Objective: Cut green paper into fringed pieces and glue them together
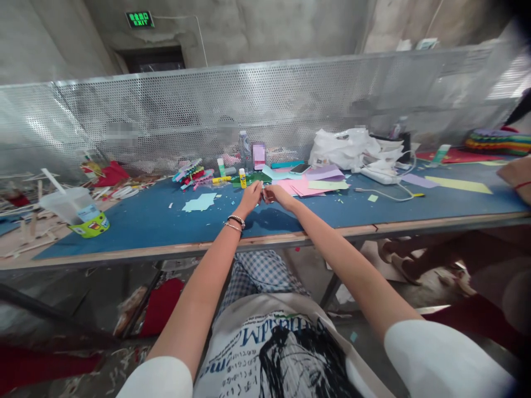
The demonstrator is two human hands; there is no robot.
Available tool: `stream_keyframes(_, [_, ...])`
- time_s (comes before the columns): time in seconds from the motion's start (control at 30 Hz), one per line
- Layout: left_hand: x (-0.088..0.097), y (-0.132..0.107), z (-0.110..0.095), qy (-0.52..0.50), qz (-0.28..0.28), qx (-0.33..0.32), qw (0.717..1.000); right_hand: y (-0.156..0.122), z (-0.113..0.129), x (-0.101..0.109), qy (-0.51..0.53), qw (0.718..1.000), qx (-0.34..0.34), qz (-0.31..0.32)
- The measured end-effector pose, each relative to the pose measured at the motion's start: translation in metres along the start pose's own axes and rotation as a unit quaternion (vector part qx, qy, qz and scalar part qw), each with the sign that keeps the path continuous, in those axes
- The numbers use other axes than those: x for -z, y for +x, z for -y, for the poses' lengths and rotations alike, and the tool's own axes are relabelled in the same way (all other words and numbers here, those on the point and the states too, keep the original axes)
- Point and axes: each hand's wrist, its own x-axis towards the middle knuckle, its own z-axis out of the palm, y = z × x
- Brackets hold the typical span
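My left hand [251, 198] and my right hand [277, 195] meet over the blue table [145, 221], fingertips pinched together. Something very small sits between them; I cannot make out what it is. Beaded bracelets circle my left wrist. Just beyond the hands stands a yellow glue stick [243, 178] and a stack of pink and purple paper sheets [315, 185]. A pale cut paper scrap [200, 203] lies to the left of my hands.
A plastic drink cup with straw [77, 210] stands at the left. Coloured paper crafts [193, 174], a bottle [244, 149], a white plastic bag [346, 148] and a power strip with cable [379, 176] line the back. Another person's arm [516, 177] shows at the right edge.
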Motion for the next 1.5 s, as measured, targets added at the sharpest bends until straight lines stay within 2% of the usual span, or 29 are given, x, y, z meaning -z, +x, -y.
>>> stream_keyframes(0.27, [0.002,-0.003,-0.004,-0.02,0.022,-0.022,0.999,-0.003,0.004,0.001,0.085,0.995,-0.047,0.006])
stream_keyframes(0.43, [0.003,-0.003,-0.004,-0.007,0.026,-0.023,0.999,-0.005,0.006,0.001,0.089,0.995,-0.048,0.011])
stream_keyframes(0.73, [0.0,0.002,0.008,-0.019,0.035,-0.003,0.999,-0.004,0.004,0.002,0.087,0.995,-0.052,0.018])
stream_keyframes(0.97, [0.001,0.001,0.004,-0.029,0.043,0.018,0.999,-0.004,0.002,0.002,0.087,0.995,-0.041,0.025])
stream_keyframes(1.1, [0.0,0.002,0.008,0.008,0.034,0.014,0.999,-0.003,0.0,0.003,0.078,0.996,-0.034,0.031])
stream_keyframes(1.3, [-0.001,0.003,0.015,0.148,0.007,-0.009,0.989,-0.002,-0.003,0.002,0.054,0.998,-0.045,0.009])
stream_keyframes(1.5, [0.0,-0.001,0.011,0.144,0.007,-0.006,0.989,-0.001,-0.004,0.002,0.058,0.997,-0.046,-0.001])
